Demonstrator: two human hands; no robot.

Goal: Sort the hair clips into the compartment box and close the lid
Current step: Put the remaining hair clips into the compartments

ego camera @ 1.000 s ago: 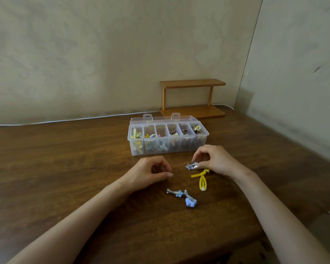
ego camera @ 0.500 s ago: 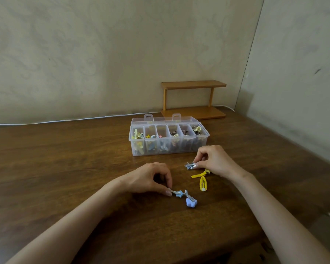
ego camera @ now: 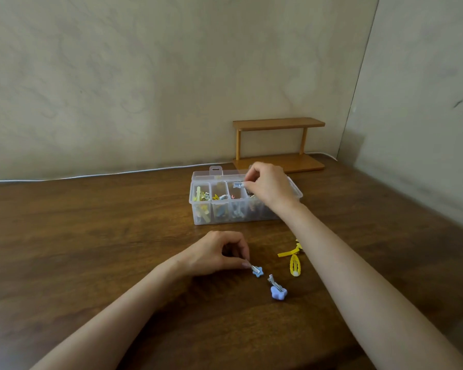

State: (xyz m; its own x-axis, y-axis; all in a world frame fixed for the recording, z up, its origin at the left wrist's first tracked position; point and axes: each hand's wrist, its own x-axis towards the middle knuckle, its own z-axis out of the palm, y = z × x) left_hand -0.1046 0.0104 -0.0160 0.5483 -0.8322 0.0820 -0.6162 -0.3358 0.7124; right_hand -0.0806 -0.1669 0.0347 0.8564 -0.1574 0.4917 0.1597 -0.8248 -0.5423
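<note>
Clearly translucent compartment box (ego camera: 193,209), lid (ego camera: 215,175) open, colourful clips (ego camera: 219,196) inside.

Right hand (ego camera: 270,187) (clip (ego camera: 237,185)) now over box (ego camera: 254,218)

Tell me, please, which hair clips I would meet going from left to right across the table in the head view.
Blue star clip, purple flower clip, yellow snap clip; the yellow ribbon clip overlaps the last, so it is left out.

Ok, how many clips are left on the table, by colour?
Blue: 1, star clip, pinched by left hand.
Lilac: 1, flower clip.
Yellow: 2, snap clip and ribbon clip.
Total: 4.
Not counted: held clip in right hand over box.
</note>
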